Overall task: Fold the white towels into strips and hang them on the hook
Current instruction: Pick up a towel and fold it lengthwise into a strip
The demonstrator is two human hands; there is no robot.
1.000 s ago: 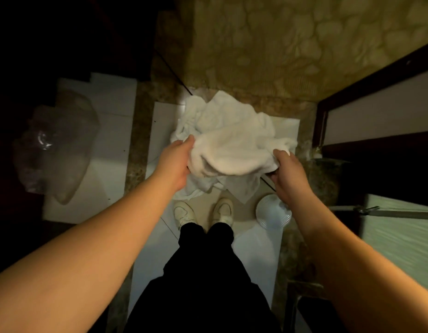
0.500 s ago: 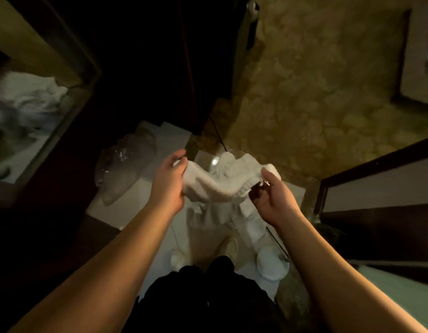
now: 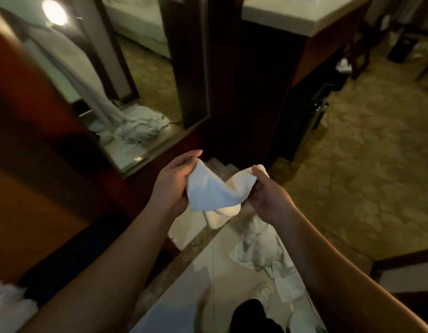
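the view has swung up from the floor; left hand [image 3: 171, 188] and right hand [image 3: 268, 200] both grip the white towel [image 3: 213, 193], bunched, unfolded; no hook visible.

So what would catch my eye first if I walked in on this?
Most likely the white towel, bright in a dim room, stretched at center between the left hand and right hand, which grip its ends. After that, the lamp glowing at top left, and more white cloth lying on the pale floor just below the hands.
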